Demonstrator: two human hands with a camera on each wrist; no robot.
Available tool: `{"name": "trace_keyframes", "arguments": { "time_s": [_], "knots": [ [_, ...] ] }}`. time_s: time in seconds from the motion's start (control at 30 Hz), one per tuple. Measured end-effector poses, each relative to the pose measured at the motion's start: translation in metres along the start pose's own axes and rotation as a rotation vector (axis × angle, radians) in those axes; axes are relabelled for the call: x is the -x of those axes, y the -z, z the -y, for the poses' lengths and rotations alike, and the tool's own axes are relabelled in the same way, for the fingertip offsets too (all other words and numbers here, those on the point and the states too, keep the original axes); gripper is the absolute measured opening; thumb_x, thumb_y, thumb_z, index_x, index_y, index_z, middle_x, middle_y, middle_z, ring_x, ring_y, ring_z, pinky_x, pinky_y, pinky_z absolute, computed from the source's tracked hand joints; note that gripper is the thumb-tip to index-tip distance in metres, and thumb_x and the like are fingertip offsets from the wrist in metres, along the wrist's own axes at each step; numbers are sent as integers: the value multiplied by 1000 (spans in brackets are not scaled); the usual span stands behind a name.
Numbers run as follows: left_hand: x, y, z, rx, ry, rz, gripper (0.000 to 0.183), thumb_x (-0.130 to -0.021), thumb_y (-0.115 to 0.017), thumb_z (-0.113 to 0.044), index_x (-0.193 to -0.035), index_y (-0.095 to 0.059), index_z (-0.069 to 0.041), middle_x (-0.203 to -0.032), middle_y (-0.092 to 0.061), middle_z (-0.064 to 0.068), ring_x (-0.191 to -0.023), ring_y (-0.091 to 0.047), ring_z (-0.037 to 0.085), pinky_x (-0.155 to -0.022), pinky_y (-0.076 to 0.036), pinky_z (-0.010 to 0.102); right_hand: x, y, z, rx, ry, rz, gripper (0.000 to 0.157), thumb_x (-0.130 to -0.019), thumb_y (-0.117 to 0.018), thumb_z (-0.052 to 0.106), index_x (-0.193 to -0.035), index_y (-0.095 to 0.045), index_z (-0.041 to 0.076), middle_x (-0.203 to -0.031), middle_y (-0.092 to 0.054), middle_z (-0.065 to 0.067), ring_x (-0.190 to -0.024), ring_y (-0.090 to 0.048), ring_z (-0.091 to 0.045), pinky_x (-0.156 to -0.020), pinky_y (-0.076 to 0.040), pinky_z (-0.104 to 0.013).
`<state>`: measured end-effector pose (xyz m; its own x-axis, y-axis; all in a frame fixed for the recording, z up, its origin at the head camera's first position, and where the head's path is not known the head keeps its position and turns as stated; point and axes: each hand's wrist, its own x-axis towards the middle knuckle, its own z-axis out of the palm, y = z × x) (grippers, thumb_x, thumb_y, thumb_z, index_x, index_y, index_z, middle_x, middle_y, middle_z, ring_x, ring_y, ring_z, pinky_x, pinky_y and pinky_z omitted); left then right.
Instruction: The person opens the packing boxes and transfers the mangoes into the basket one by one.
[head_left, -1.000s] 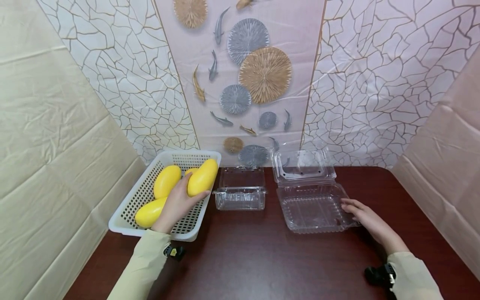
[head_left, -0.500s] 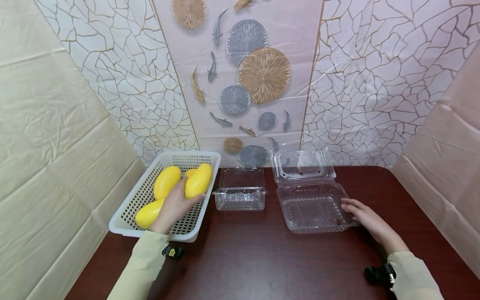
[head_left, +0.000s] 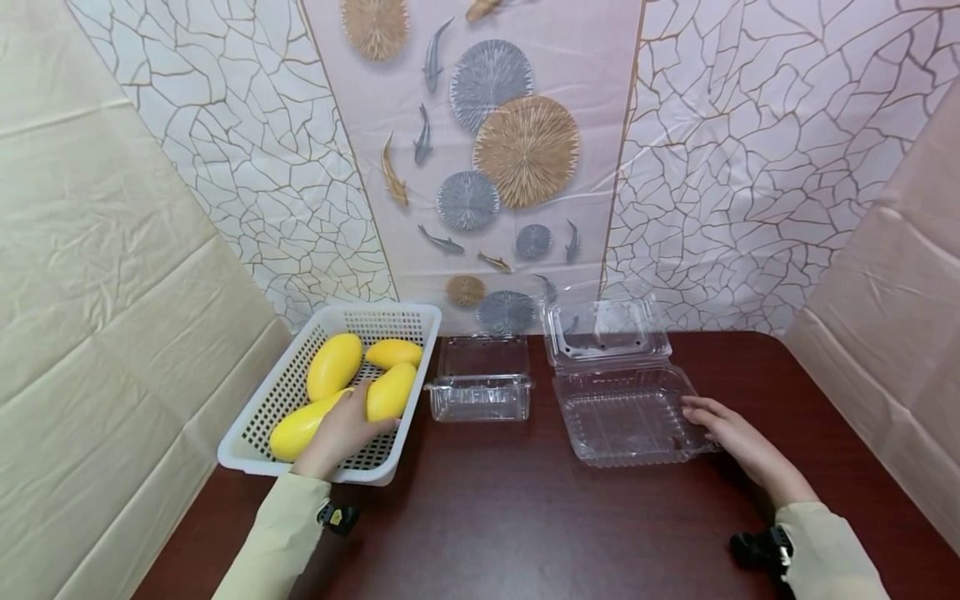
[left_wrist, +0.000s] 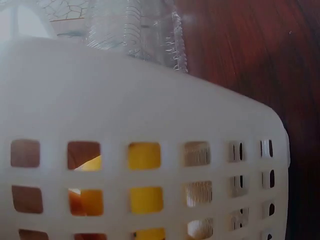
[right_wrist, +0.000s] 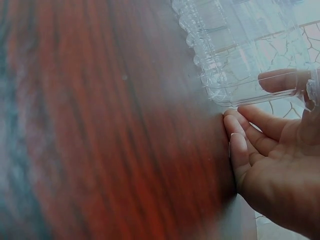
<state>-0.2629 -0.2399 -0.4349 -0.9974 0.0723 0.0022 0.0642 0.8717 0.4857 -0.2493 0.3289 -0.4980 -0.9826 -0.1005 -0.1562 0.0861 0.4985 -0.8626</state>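
Note:
Inside the white basket (head_left: 243,461), my left hand (head_left: 337,433) grips a yellow mango (head_left: 393,392) between fingers and thumb. Another mango (head_left: 303,429) lies against the back of that hand, partly covered by it. Two more, an upper-left mango (head_left: 334,367) and a back mango (head_left: 395,352), rest beside it. The left wrist view shows mostly the basket wall (left_wrist: 120,95), with yellow behind its holes. At the right, my right hand (head_left: 738,437) holds the side rim of an open clear plastic clamshell (head_left: 622,417). The right wrist view shows one finger (right_wrist: 280,81) through the plastic.
A smaller clear clamshell (head_left: 480,398) stands between the basket and the large one. The dark red wooden table (head_left: 510,517) extends towards me. A patterned cloth wall (head_left: 480,250) closes off the back, and beige cloth (head_left: 120,350) hangs at the sides.
My left hand has lowered the mango deeper into the basket and towards me, uncovering the mango at the back. The right hand stays at the clamshell's rim.

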Motion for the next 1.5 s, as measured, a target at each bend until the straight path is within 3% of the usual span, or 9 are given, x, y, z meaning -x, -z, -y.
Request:
{"name": "trace_keyframes", "arguments": {
  "time_s": [0.33,0.53,0.8,1.0,1.23,1.5],
  "knots": [
    [9,-1,-1,-68,26,73,87,-91,-71,-36,-152,-30,11,-143,-46,34,-128,-51,44,-101,-43,58,2,-1,1,-9,3,6,64,-109,-39,33,-152,-24,-12,-155,-20,-37,-137,-30,-49,-106,-34,-60],
    [9,-1,-2,-89,14,79,87,-92,-70,-37,-152,-29,10,-141,-48,33,-127,-52,43,-100,-44,58,2,-1,2,-7,7,0,64,-109,-40,34,-152,-25,-12,-155,-20,-37,-137,-31,-48,-106,-35,-60],
    [10,-2,-6,-98,24,77,84,-90,-73,-33,-149,-33,12,-137,-51,31,-113,-58,36,-95,-48,54,2,-1,2,-8,6,-2,65,-109,-40,34,-152,-25,-12,-155,-20,-37,-137,-31,-48,-106,-35,-59],
    [10,-3,-6,-98,4,61,86,-87,-76,-31,-148,-34,13,-139,-49,32,-117,-57,39,-97,-47,55,3,-1,1,-9,7,-7,64,-109,-40,33,-152,-26,-12,-155,-21,-37,-136,-32,-48,-105,-36,-58],
    [6,-6,-3,-110,27,59,88,-85,-78,-28,-150,-32,12,-143,-45,33,-123,-53,44,-100,-44,57,3,-1,1,-16,10,-8,64,-109,-40,34,-152,-25,-12,-155,-20,-37,-138,-29,-49,-106,-34,-61],
    [4,-7,-2,-127,2,52,94,-85,-77,-29,-156,-25,4,-145,-41,35,-130,-45,49,-102,-41,61,3,-1,0,-22,9,-10,65,-109,-40,34,-152,-25,-12,-155,-20,-37,-138,-28,-49,-106,-33,-61]
  ]
}}
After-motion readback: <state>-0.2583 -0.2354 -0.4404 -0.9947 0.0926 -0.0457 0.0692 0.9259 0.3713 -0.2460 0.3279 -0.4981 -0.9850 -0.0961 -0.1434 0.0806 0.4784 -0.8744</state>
